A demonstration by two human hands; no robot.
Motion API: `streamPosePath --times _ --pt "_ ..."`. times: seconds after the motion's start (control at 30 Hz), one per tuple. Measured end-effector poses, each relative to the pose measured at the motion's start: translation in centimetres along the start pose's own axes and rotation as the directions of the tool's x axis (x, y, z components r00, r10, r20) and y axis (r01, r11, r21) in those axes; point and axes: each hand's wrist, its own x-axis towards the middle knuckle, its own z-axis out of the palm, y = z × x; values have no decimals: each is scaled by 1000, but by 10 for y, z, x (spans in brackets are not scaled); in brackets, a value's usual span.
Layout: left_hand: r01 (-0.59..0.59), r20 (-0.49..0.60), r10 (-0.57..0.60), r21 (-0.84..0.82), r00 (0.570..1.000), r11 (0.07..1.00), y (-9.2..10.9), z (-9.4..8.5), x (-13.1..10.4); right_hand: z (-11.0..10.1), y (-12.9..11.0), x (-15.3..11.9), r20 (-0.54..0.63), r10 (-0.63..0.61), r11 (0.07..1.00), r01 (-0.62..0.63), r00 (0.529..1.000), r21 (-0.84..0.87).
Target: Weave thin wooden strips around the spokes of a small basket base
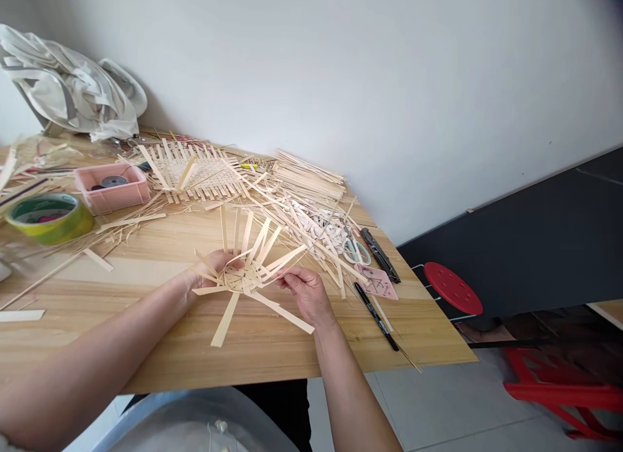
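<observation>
Held just above the wooden table (438, 342), near the middle of its front edge: a small woven piece (239, 278), shallow and roughly round, with pale flat strips splaying outward like spokes. Gripped at its far left rim by the left hand (226, 261), with fingers curled about it; pinched at its right side by the right hand (309, 293), thumb to forefinger, apparently on a thin strand (277, 278) — too fine here to be certain. Easy to split a strip, most likely, by folding dry wood too sharply; easy too to slacken the weave by easing off on the left while tugging on the right. Inward of the front right corner, a slim, smooth black marker (376, 316); farther up by the right edge, a flat pink square (377, 282), then a long, hard-edged black tool (380, 254) beside ring-handled pale scissors (357, 251). Toward the left edge, a glossy yellow-green tape roll (73, 225) and a thin-walled pink box (117, 198). Along the back edge, a flat, fringed woven mat (195, 173) and a stack of straight splints (309, 179); at the back left — crumpled white fabric (78, 82), soft and deeply creased.
</observation>
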Motion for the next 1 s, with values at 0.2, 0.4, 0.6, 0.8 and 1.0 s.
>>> streamPosePath --times 0.2,0.4,0.6,0.8,1.0 --pt "17 -4 -17 23 1000 1000 1 0 0 7 8 2 -57 -34 994 40 998 103" --pt "-16 69 15 17 998 1000 -1 0 -2 12 10 3 -113 -24 991 38 993 127" --pt "-23 95 26 -30 995 999 -3 1 -2 16 9 2 -196 29 979 12 980 206" --pt "-66 66 69 -49 995 997 -2 3 -3 21 6 -2 -132 -95 995 93 987 -22" --pt "-23 50 28 -95 998 995 -2 -1 1 20 1 -5 -110 -282 929 243 953 -278"
